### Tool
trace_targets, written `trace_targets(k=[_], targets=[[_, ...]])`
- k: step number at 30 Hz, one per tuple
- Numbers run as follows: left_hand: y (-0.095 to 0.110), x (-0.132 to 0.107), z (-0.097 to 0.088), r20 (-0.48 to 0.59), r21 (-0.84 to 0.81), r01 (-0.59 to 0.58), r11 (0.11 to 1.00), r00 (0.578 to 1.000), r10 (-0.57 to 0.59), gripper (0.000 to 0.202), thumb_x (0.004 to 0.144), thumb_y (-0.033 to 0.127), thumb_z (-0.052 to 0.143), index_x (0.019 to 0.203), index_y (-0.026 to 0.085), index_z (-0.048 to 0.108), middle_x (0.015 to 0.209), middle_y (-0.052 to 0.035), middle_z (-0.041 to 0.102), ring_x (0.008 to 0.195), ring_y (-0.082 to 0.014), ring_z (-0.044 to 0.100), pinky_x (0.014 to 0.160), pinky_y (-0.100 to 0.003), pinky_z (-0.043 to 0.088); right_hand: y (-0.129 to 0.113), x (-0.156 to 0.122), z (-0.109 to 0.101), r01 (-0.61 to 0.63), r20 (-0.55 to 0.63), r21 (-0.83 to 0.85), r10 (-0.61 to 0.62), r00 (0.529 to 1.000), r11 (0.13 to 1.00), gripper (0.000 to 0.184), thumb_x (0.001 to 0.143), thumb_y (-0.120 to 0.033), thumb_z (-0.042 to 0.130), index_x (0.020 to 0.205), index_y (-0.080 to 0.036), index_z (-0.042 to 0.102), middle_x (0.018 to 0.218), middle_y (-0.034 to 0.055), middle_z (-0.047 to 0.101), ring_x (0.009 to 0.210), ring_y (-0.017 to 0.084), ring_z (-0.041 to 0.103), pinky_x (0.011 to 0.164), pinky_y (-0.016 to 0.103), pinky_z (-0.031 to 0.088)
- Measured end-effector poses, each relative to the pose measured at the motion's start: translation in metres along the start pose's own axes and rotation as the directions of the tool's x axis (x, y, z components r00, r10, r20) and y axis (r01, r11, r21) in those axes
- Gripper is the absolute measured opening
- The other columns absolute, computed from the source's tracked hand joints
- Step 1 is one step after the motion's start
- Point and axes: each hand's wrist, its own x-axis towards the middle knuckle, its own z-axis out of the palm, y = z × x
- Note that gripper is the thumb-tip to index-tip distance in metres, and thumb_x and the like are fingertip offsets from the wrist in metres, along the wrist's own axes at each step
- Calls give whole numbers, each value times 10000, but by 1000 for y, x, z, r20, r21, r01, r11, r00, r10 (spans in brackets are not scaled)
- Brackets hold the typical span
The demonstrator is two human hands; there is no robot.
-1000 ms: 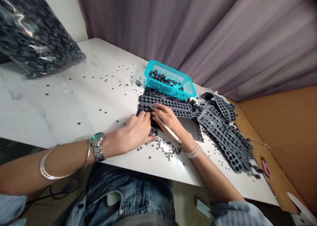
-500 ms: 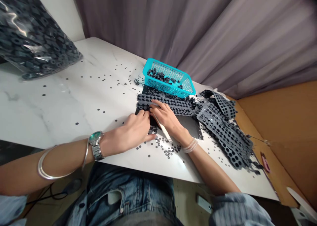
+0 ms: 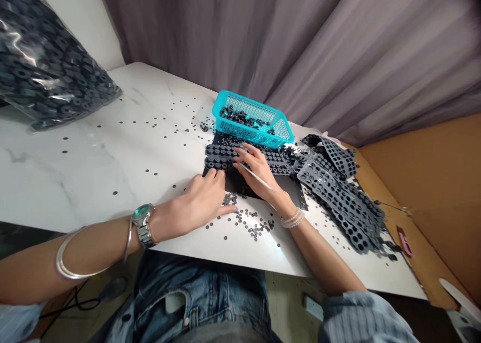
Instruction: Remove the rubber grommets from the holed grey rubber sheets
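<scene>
Left hand (image 3: 201, 199) pressing unclenched on a rubber strip (image 3: 221, 156), right hand (image 3: 257, 174) gripping a thin stick (image 3: 267, 186), basket (image 3: 235, 128) at twelve o'clock

The basket (image 3: 244, 128) is turquoise with a grid of small slots; the counter (image 3: 75, 183) is white, veined with grey. The rubber sheets (image 3: 338, 198) are dark grey, patterned with rows of round holes. The stick (image 3: 257, 176) is white, the curtain (image 3: 338, 47) mauve-grey, the jeans (image 3: 199, 293) faded blue.
</scene>
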Motion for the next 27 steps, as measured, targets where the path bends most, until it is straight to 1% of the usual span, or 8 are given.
trace_targets(k=[3, 7, 10, 14, 19, 23, 27], targets=[[1, -2, -5, -27, 55, -13, 998, 1000, 14, 669, 993, 600, 292, 1147, 35, 615, 1012, -191, 613, 897, -280, 544, 657, -354, 338, -7, 1, 2, 64, 68, 37, -66, 995, 997, 240, 1004, -306, 456, 1127, -222, 644, 1295, 117, 645, 1377, 273, 456, 1052, 520, 457], [3, -5, -16, -51, 124, -29, 992, 998, 36, 646, 999, 581, 297, 1083, 35, 633, 972, -173, 611, 837, -260, 530, 639, -356, 322, -11, 2, 1, 84, 96, 33, -86, 992, 996, 240, 1013, -299, 442, 1114, -220, 645, 1292, 116, 651, 1374, 272, 461, 1037, 510, 464], [4, -6, -20, -40, 128, -27, 991, 999, 32, 638, 999, 576, 304, 1040, 38, 645, 957, -168, 614, 829, -254, 528, 637, -354, 320, -14, 3, -2, 101, 110, 35, -104, 988, 994, 237, 1014, -287, 436, 1105, -209, 641, 1282, 122, 659, 1379, 272, 456, 1030, 508, 465], [4, -6, -24, -34, 119, -15, 993, 999, 20, 639, 1002, 575, 297, 1068, 45, 646, 984, -170, 633, 859, -255, 534, 654, -354, 324, -18, 4, -5, 115, 142, 23, -117, 983, 993, 244, 1018, -283, 421, 1105, -205, 635, 1282, 129, 662, 1373, 272, 465, 1024, 502, 466], [4, -6, -31, 32, 124, -24, 992, 999, 20, 639, 1014, 557, 274, 1095, 45, 646, 992, -168, 649, 850, -243, 541, 645, -343, 316, -16, 7, 1, 147, 167, -30, -140, 976, 989, 255, 1026, -295, 397, 1096, -202, 624, 1291, 144, 653, 1394, 275, 438, 1020, 494, 458], [3, -7, -25, -7, 126, -48, 991, 999, 50, 667, 1014, 558, 262, 1127, 13, 630, 999, -178, 634, 858, -254, 543, 654, -353, 314, -12, 9, 7, 188, 171, -64, -175, 970, 980, 251, 1031, -271, 378, 1090, -187, 607, 1261, 163, 661, 1383, 278, 451, 997, 484, 461], [1, -7, -13, -21, 93, -46, 995, 999, 48, 673, 1010, 567, 267, 1172, 12, 611, 1066, -196, 624, 908, -273, 543, 681, -357, 327, -12, 8, 4, 206, 135, -82, -194, 972, 975, 231, 1032, -227, 363, 1092, -186, 582, 1284, 165, 649, 1389, 266, 444, 999, 469, 463]])
